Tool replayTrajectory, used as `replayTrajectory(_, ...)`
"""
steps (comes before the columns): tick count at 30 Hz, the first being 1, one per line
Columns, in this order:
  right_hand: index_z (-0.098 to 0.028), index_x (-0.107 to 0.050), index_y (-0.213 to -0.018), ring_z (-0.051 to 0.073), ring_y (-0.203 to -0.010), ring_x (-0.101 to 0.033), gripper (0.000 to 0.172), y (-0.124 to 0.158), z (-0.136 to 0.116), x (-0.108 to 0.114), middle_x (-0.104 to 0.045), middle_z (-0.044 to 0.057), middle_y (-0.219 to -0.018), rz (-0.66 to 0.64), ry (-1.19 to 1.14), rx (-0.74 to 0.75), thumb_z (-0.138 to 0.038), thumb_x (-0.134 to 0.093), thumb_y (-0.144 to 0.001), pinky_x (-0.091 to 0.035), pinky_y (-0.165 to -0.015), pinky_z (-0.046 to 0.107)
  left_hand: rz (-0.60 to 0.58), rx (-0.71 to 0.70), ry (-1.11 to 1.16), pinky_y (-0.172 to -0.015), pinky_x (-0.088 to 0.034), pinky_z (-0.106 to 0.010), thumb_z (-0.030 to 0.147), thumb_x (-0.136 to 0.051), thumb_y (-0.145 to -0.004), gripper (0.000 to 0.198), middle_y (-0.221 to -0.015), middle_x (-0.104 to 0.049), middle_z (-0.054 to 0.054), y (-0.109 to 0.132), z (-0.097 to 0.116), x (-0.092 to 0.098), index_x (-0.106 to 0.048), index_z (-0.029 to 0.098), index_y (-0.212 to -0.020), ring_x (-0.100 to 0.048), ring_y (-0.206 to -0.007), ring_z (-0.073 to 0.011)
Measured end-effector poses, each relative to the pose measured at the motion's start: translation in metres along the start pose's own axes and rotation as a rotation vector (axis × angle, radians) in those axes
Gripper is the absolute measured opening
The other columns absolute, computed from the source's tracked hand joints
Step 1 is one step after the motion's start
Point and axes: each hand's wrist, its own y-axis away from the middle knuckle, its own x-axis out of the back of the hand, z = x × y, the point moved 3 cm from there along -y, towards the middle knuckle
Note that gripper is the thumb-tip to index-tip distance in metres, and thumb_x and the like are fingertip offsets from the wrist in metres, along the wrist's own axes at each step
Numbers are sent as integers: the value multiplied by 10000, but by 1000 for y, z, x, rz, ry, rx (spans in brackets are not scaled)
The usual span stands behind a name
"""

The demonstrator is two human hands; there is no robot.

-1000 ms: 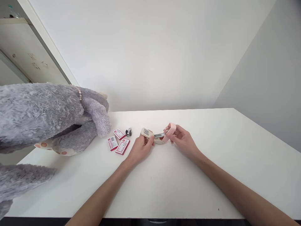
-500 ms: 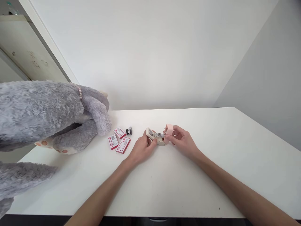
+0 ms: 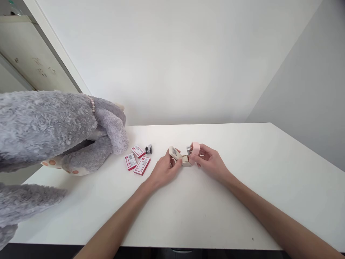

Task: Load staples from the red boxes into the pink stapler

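A small beige and pink stapler (image 3: 185, 155) sits between both hands just above the white table (image 3: 242, 187). My left hand (image 3: 164, 171) grips its beige base, which carries a printed label. The pink top is pinched by my right hand (image 3: 208, 162) and stands folded up, with a metal part showing between the two halves. Three red and white staple boxes (image 3: 136, 160) lie on the table to the left of my left hand. A small black and silver object (image 3: 148, 149) rests beside them.
A large grey plush toy (image 3: 54, 129) lies across the table's left side, its paws near the staple boxes. A white wall rises behind the table; a grey wall stands at the right. A cabinet shows at the upper left.
The stapler's two halves have come closer together: the beige base moved right toward the pink top, and the exposed metal rail has shortened. The hands stay in place.
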Motion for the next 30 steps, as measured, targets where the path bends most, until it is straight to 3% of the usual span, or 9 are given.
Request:
replayTrajectory(5, -285, -677, -1221, 177, -744, -595, 408, 0, -5, -1, -713, 69, -1142, -9, -63, 58, -505, -712, -880, -555, -666, 373, -5, 18, 80, -643, -436, -284, 513, -484, -988, 383, -913, -674, -33, -1, -1, 1, -550, 210, -1213, -569, -699, -166)
replayTrajectory(8, -302, -693, -1227, 194, -818, -619, 393, 0, -6, -1, -706, 66, -1223, 11, 16, 71, -520, -685, -901, -561, -744, 391, -23, 22, 156, -636, -442, -280, 509, -471, -997, 384, -935, -678, -34, -2, 1, 1, -531, 204, -1223, -550, -662, -150)
replayTrajectory(11, -329, -695, -1260, 199, -822, -618, 393, 1, -8, -3, -718, 43, -1203, 3, 122, 86, -539, -641, -931, -548, -800, 398, -41, 16, 207, -615, -435, -276, 497, -453, -1006, 363, -919, -671, -29, -2, 4, 0, -545, 197, -1186, -526, -631, -138)
replayTrajectory(19, -330, -704, -1215, 197, -723, -552, 377, 4, -13, -7, -697, 20, -952, -35, 262, 149, -567, -506, -1000, -511, -682, 358, -48, 18, 126, -601, -397, -281, 501, -456, -991, 352, -694, -587, 7, -2, 6, 1, -604, 186, -1048, -515, -607, -157)
replayTrajectory(25, -344, -720, -1219, 227, -779, -612, 385, 5, -1, -8, -676, 49, -934, -41, 329, 174, -582, -529, -984, -538, -705, 381, -39, 43, -8, -550, -318, -300, 517, -477, -964, 387, -622, -521, 2, -2, 1, 0, -501, 220, -716, -467, -566, -165)
replayTrajectory(30, -341, -701, -1253, 215, -772, -606, 383, 5, -2, -9, -707, 44, -994, -43, 318, 158, -562, -528, -992, -535, -708, 382, -24, 35, 25, -587, -364, -298, 497, -483, -972, 319, -683, -567, 3, -2, 2, 0, -532, 215, -831, -508, -603, -167)
